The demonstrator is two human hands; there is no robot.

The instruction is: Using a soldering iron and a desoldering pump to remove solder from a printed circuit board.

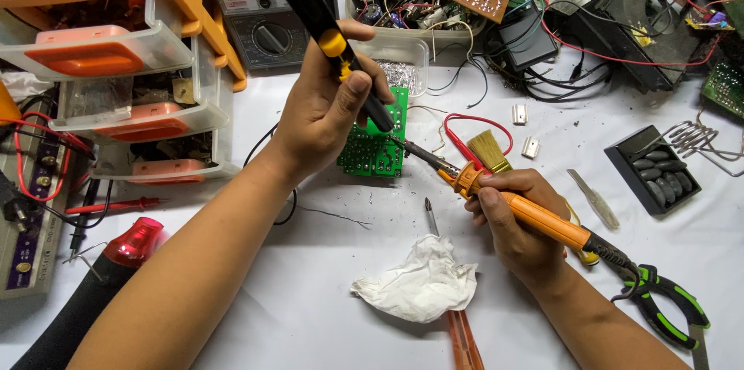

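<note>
My left hand (325, 99) grips a black desoldering pump with a yellow button (333, 43), its tip pointing down at a green circuit board (373, 151) that lies on the white table. My right hand (515, 219) holds an orange-handled soldering iron (535, 215); the iron's metal tip (415, 151) reaches left to the board's right edge, close to the pump's tip. A paintbrush (490, 151) with a pale bristle head lies just behind my right hand.
A crumpled white tissue (418, 285) and a screwdriver (457, 323) lie near the front. Orange drawer boxes (116, 68) stand at left, a multimeter (260, 6) behind. Green-handled pliers (666, 308) at right, a black tray (655, 168), loose wires and boards at back.
</note>
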